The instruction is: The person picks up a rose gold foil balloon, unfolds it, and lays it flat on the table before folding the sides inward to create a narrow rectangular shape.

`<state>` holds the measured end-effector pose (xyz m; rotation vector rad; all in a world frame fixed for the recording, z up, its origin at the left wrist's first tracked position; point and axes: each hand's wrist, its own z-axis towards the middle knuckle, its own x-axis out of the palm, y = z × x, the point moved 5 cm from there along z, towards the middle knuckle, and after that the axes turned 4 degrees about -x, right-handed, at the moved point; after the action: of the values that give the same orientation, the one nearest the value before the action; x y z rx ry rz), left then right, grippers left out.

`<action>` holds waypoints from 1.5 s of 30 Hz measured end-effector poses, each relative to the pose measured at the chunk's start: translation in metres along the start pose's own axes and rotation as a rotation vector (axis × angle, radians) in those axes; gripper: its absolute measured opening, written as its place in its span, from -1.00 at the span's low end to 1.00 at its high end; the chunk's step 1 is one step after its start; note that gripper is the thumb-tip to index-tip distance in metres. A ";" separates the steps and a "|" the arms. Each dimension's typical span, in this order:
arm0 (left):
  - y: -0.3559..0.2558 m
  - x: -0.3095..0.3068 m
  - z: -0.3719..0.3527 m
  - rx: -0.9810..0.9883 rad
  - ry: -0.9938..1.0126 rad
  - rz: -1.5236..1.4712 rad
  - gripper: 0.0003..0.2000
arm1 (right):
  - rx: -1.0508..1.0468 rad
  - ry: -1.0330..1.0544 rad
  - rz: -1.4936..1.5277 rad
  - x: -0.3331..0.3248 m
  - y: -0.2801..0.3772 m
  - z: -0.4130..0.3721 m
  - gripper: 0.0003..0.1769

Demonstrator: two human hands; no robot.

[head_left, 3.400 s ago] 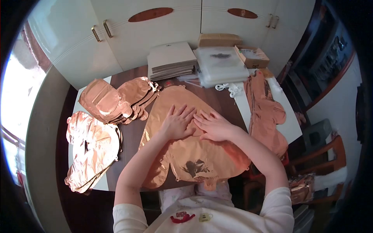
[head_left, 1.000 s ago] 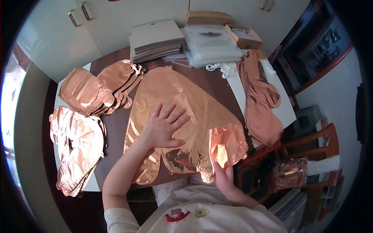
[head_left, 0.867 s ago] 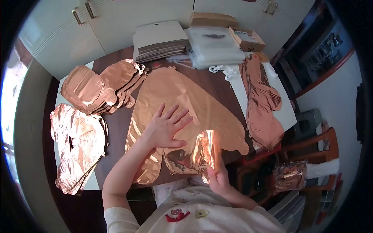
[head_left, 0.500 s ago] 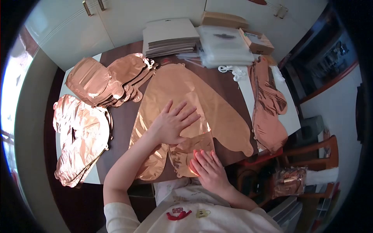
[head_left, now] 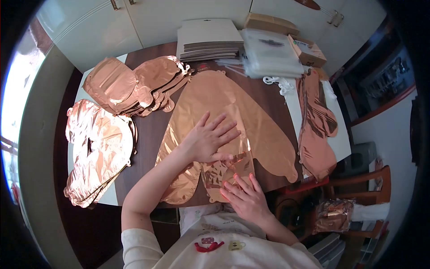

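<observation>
A large copper-coloured foil sheet [head_left: 210,94] with rounded lobes lies on the dark brown table top [head_left: 145,130], one part folded over near the front edge. My left hand [head_left: 210,140] rests flat on the middle of the foil, fingers spread toward the upper right. Closer to my body, my right hand [head_left: 247,197] is over the folded lower part, its fingers apart and their tips at the foil. Nothing is held in either hand.
Stacked copper foil shapes [head_left: 112,87] and shiny foil pieces [head_left: 101,143] lie left. Grey-white boards [head_left: 210,33], clear plastic bags [head_left: 271,54], an open cardboard box [head_left: 309,51] and white cord [head_left: 278,83] are at the back. More foil [head_left: 316,148] lies right, near a wooden chair [head_left: 380,179].
The view has shifted a little, moving the scene rightward. My right hand's fingers have spread wider, and the folded foil near them looks more creased. My left hand remains flat on the foil.
</observation>
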<state>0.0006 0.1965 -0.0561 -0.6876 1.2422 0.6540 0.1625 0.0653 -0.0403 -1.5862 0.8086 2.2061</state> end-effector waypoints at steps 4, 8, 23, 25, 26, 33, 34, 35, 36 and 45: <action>-0.002 -0.007 0.001 0.000 0.026 -0.021 -0.09 | -0.032 -0.005 0.025 -0.002 0.000 0.000 -0.58; -0.004 -0.008 0.001 -0.005 0.030 -0.020 0.03 | -0.049 0.003 0.051 -0.004 -0.001 0.001 -0.59; -0.004 -0.009 0.002 -0.012 0.055 -0.048 0.10 | 0.032 -0.053 0.294 -0.026 -0.025 0.003 -0.49; -0.004 -0.008 0.002 -0.016 0.056 -0.051 0.10 | 0.077 -0.068 0.117 -0.024 -0.043 0.004 -0.49; -0.004 -0.007 0.002 -0.021 0.054 -0.054 0.10 | 0.099 -0.075 0.027 -0.022 -0.051 0.004 -0.48; -0.004 -0.008 0.000 -0.026 0.046 -0.053 0.09 | 0.057 0.041 -0.005 -0.014 -0.062 0.006 -0.38; -0.004 -0.008 0.000 -0.024 0.050 -0.057 0.08 | 0.056 0.062 -0.007 -0.016 -0.063 0.007 -0.35; -0.004 -0.009 0.001 -0.023 0.054 -0.060 0.08 | 0.055 0.081 -0.009 -0.019 -0.064 0.009 -0.33; -0.004 -0.009 0.001 -0.022 0.058 -0.063 0.08 | 0.054 0.101 -0.011 -0.020 -0.067 0.011 -0.30; -0.004 -0.008 0.001 -0.024 0.070 -0.073 0.09 | 0.108 0.322 -0.046 -0.021 -0.090 0.029 0.33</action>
<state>0.0028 0.1946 -0.0480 -0.7771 1.2693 0.5897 0.1964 0.1556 -0.0380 -1.9115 0.9490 1.8661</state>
